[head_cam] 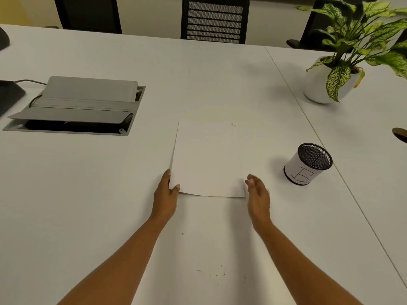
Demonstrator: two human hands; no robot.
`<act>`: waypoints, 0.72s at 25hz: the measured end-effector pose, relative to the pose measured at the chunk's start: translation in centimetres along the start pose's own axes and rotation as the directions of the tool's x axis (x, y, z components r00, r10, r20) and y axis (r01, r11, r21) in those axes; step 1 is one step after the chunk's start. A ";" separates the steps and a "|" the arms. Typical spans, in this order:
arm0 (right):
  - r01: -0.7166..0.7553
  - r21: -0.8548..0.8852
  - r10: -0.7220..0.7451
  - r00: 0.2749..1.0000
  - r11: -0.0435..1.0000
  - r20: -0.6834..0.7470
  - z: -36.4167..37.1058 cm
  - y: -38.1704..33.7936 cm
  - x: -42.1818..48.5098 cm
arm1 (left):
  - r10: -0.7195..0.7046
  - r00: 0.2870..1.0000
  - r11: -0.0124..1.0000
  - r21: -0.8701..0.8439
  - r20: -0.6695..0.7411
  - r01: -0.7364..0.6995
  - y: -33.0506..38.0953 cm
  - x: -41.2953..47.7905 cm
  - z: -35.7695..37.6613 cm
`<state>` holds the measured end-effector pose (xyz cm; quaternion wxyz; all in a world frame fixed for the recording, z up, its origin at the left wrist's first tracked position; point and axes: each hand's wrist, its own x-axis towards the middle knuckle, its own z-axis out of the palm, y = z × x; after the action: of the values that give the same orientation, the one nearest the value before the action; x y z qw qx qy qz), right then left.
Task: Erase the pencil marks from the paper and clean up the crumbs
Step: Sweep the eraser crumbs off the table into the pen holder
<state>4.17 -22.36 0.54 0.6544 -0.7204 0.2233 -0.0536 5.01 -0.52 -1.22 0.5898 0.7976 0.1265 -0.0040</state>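
A white sheet of paper (209, 157) lies on the white table (88, 194) in front of me, and I see no pencil marks on it. My left hand (166, 194) pinches its near left corner, thumb on top. My right hand (257, 194) hovers at the near right corner with relaxed fingers, just off the sheet's edge. A few crumbs (233, 124) sit at the paper's far right corner. Dark eraser crumbs (218, 275) are scattered on the table between my forearms. No eraser is in view.
A black mesh pen cup (308, 164) with a white label stands right of the paper. A potted plant (326, 84) is at the far right. An open grey cable box (74, 106) is set into the table at left. Chairs line the far edge.
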 end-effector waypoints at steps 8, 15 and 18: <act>0.607 -0.625 -0.220 0.781 0.491 0.585 -3.5 5.7 -6.2 | 0.154 0.973 0.578 0.783 0.172 -0.230 -4.1 -7.1 0.6; 0.584 -0.377 0.015 0.529 0.719 0.848 -6.1 5.3 -12.9 | 0.068 0.882 0.625 0.669 0.466 -0.402 -4.1 -13.1 3.0; 0.177 -0.171 -0.030 0.776 0.969 0.631 -7.8 4.1 -12.6 | 0.214 0.803 0.697 0.490 0.556 -0.524 -3.7 -15.5 3.9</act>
<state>-11.00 -24.76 0.36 0.6032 -0.7767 -0.0411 0.1765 -10.22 -6.24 -3.49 0.2927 0.9300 -0.1929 -0.1109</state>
